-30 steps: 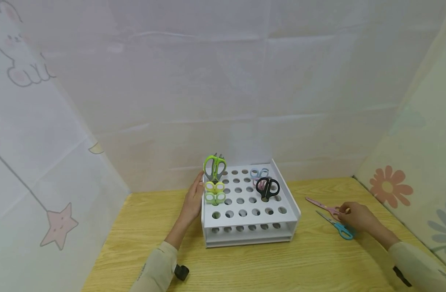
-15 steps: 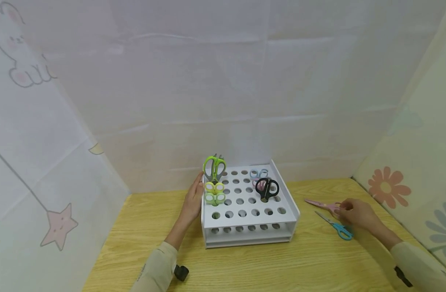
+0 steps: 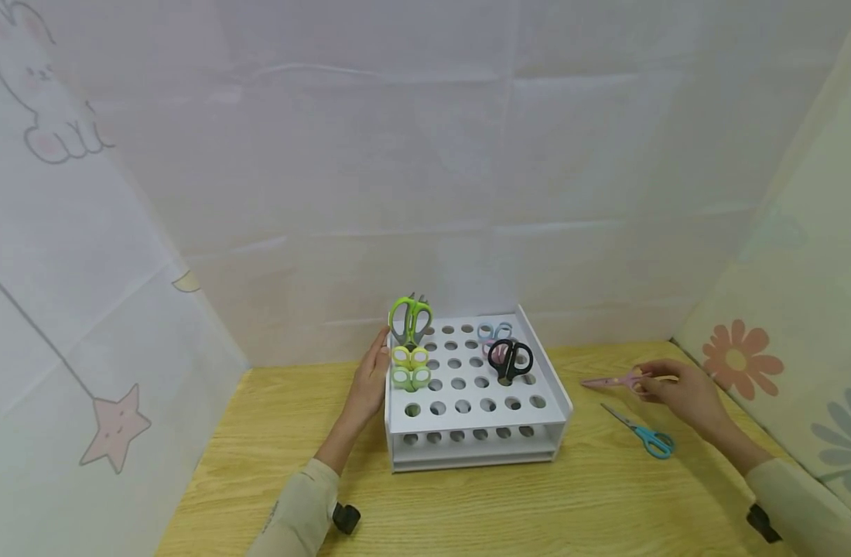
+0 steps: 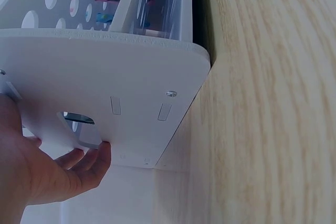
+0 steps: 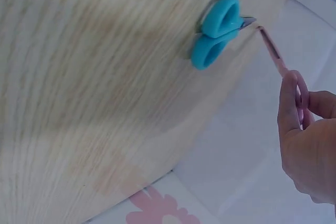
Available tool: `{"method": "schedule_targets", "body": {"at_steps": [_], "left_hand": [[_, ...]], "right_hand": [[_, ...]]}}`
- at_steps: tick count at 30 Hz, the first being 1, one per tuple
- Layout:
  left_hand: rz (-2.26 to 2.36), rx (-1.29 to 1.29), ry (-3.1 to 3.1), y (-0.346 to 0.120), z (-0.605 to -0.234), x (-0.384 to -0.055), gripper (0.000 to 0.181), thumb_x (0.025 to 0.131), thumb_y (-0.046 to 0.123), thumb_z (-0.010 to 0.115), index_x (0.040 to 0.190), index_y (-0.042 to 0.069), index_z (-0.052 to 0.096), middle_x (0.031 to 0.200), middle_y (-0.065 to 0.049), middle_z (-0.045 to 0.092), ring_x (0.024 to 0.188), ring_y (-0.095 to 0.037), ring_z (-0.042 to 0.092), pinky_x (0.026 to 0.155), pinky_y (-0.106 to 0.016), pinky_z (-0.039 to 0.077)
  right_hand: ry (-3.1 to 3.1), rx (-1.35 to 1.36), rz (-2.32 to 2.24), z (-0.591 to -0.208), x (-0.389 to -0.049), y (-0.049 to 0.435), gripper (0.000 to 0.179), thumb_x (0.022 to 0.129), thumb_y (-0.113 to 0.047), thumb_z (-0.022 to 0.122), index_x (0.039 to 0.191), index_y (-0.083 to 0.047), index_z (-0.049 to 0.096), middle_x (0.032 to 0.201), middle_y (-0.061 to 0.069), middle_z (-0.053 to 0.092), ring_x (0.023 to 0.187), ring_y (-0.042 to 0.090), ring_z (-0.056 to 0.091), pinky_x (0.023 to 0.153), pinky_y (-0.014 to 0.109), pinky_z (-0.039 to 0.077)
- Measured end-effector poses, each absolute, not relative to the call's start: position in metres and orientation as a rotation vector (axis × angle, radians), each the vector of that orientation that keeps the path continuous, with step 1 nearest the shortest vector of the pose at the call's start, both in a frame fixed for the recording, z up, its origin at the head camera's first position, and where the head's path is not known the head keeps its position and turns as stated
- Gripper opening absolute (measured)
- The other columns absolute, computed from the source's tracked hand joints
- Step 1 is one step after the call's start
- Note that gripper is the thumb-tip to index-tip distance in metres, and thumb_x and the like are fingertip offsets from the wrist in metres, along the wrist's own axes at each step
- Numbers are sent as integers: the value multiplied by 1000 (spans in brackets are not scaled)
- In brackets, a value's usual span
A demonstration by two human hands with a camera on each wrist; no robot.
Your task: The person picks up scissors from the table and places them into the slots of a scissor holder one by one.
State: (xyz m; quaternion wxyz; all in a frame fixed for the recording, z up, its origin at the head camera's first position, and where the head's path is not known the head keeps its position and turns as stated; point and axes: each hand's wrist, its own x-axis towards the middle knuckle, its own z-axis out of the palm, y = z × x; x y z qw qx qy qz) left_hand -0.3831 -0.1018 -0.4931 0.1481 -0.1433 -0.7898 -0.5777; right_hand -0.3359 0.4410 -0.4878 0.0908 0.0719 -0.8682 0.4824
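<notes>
In the head view my right hand (image 3: 683,394) pinches pink scissors (image 3: 616,381) by the handles, at the right of the table. Their blades point left; the right wrist view shows the pink scissors (image 5: 275,53) tilted, handles between thumb and fingers. Just below lie turquoise scissors (image 3: 648,437) on the wood. My left hand (image 3: 367,383) rests against the left side of a white holed rack (image 3: 467,418). In the left wrist view, the left hand's fingertips (image 4: 102,153) touch the side panel (image 4: 105,72) by its cutout.
Upright in the rack are green-and-grey scissors (image 3: 410,321), yellow (image 3: 410,357) and light green (image 3: 411,377) ones at left. Black (image 3: 510,360), blue (image 3: 495,331) and pink-handled ones (image 3: 491,350) stand at right. A pale patterned backdrop (image 3: 432,170) encloses the table's back and sides.
The pink scissors have risen at the handle end and turned more level, with my right hand moving slightly up and away from the turquoise pair. My left hand has stayed on the rack.
</notes>
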Motion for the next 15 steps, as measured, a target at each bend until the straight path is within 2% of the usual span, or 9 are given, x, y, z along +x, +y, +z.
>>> {"method": "schedule_targets", "body": {"at_steps": [8,15], "left_hand": [[-1666,-400,-2282,-102,-493,-384,52,112,31,36,160,13,34,161,-10,35,147,-29,31,119,-48,23],[-1677,-401,-2281,-101,-490,-383,52,112,30,35,161,12,33,161,-10,34,148,-28,29,120,-45,22]], "right_hand": [[-2525,252,1553,-473,-334,435,37,104,-3,58,132,20,49,110,32,65,86,19,74,74,34,61],[-2493,317,1482,-450,-328,428,36,102,-6,63,128,18,53,105,16,71,83,16,74,70,29,61]]}}
